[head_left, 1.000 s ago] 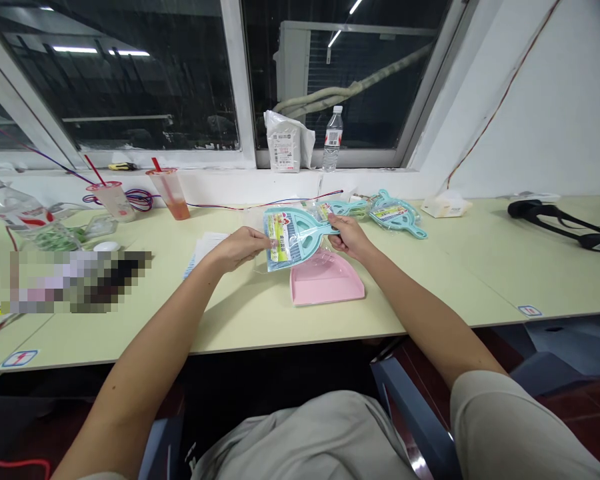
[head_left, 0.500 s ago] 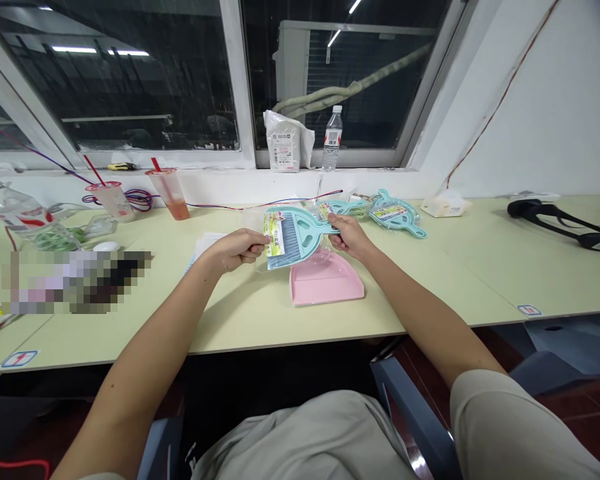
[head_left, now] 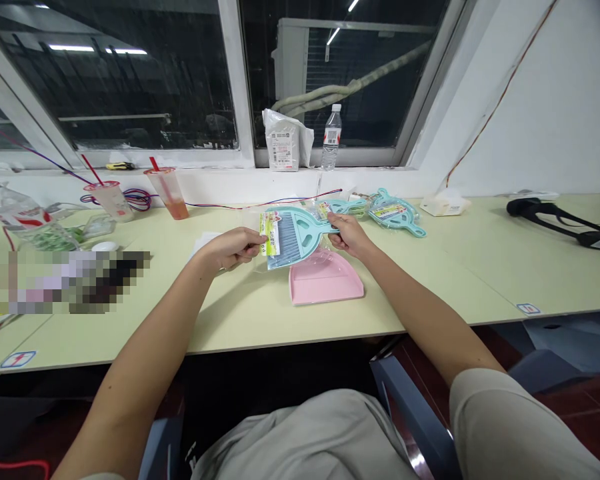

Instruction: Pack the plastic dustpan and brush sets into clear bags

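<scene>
A turquoise dustpan and brush set point(head_left: 307, 233), in clear plastic, is held above the table between my hands. My right hand point(head_left: 349, 235) is closed around its handle. At the bristle end, my left hand point(head_left: 239, 248) pinches the edge of the green-and-white label card point(head_left: 270, 233), which overlaps the grey-blue bristles. Below the set lies a pink dustpan point(head_left: 326, 283), its open edge towards me; the held set and some clear plastic cover its back part. More wrapped turquoise sets point(head_left: 396, 213) lie behind my right hand.
Two cups with red straws point(head_left: 167, 190) and a large bottle point(head_left: 17, 207) stand at the left, near coiled wires point(head_left: 139, 199). A tissue pack point(head_left: 445, 203) and a black headset point(head_left: 565, 223) lie at the right. The windowsill holds a water bottle point(head_left: 332, 139).
My left hand has moved slightly to the left, and the label card has shifted left with it relative to the brush. My right hand keeps its grip on the handle.
</scene>
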### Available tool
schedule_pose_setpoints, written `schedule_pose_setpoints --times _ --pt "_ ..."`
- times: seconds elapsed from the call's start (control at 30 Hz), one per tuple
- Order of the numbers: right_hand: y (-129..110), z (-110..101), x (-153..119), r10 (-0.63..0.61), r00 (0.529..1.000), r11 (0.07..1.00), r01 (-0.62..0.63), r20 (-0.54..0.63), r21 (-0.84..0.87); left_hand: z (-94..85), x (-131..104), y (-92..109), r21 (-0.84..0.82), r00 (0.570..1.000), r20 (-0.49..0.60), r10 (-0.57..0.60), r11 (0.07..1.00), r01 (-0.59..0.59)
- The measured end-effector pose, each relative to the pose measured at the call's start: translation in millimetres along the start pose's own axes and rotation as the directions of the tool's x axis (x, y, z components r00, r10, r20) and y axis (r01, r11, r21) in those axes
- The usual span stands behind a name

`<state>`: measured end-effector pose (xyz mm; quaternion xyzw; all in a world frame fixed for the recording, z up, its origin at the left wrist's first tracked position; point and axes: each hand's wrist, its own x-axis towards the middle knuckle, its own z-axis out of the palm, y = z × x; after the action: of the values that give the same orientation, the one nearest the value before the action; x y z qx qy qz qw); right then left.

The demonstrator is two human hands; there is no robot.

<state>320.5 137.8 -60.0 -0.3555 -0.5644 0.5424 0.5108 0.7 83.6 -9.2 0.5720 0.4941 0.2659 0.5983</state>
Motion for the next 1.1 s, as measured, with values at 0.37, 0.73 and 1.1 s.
schedule_pose_setpoints --times 0.37,0.73,1.1 --pt "3.2 -0.9 1.7 -0.001 1.000 1.000 0.001 0.008 0.000 21.6 -3.4 -0.4 0.235 0.985 -0.119 0.127 0.967 -0.096" --pt "1.4 -0.2 0.2 -0.002 1.000 1.000 0.002 0.009 0.005 25.9 2.1 -4.6 0.426 0.904 -0.266 0.336 0.882 -0.203" --pt "-1.6 5.0 -2.0 0.099 0.995 0.992 -0.100 0.009 0.071 28.5 16.2 -13.2 0.631 0.734 -0.489 0.472 0.772 -0.076"
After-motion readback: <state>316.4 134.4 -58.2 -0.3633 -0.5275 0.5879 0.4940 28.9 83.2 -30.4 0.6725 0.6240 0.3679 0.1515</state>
